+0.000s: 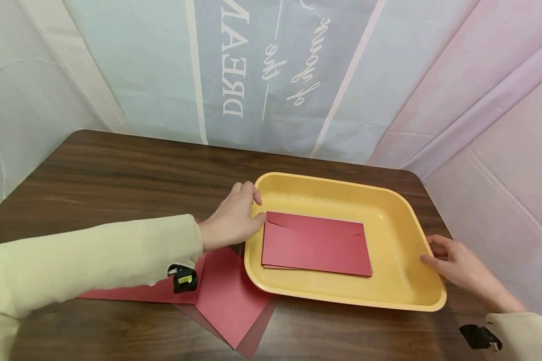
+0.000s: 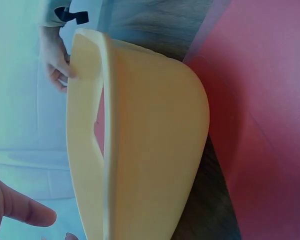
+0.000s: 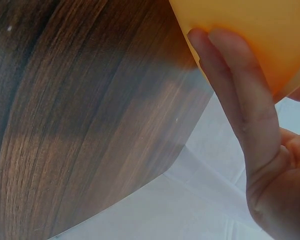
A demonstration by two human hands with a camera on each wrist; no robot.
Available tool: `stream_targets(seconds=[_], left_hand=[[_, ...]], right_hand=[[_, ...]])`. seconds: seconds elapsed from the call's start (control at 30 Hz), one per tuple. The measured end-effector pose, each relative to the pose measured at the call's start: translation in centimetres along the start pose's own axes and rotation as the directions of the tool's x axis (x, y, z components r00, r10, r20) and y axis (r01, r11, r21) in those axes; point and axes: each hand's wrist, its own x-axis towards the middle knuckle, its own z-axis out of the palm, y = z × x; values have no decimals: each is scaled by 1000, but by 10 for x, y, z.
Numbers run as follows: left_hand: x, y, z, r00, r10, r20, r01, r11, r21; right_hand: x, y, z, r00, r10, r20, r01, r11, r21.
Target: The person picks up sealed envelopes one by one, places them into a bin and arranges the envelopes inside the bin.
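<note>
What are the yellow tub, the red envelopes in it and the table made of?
The yellow tub looks like smooth plastic, with rounded corners and shiny glints. The red envelopes seem paper or card, fairly matt, with thin edges and a flap. The table has faintly shiny wood grain, maybe real, maybe printed.

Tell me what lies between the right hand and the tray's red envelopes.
Only bare floor and side wall of the yellow tray separate the right hand from the red envelopes in the head view.
</note>
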Motion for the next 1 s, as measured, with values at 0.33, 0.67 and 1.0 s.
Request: stream_targets(seconds=[0.33,0.67,1.0], left_hand=[[-13,-24,-24,997,-55,-49,54,998,-27],[-24,-53,-44,991,-131,-30,131,991,-20],[-37,-87,-57,982,-183,53,177,979,105]], right_hand=[[0,-1,-1,1000,6,5,-6,1000,-11],[0,-1,-2,1000,22,18,-22,1000,-14],[0,-2,-2,999,30,22,-30,999,-23]])
